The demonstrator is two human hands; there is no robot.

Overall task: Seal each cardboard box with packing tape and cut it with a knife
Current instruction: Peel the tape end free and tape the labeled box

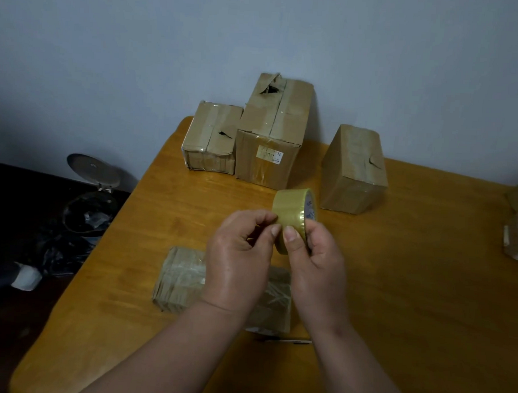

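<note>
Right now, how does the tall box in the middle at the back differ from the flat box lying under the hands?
The tall box stands upright by the wall; the flat box lies low near the table's front edge. The tall box carries a white label and a torn hole on top; the flat box shows neither. The tall box is in full view; the flat box is partly hidden by the hands. Both are brown cardboard with clear tape.

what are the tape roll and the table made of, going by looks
Tape roll: looks like glossy, translucent yellowish plastic film, catching highlights; its core is hard to tell. Table: seems wood or wood-look laminate, orange-brown with visible grain and a smooth, slightly shiny finish.
</note>
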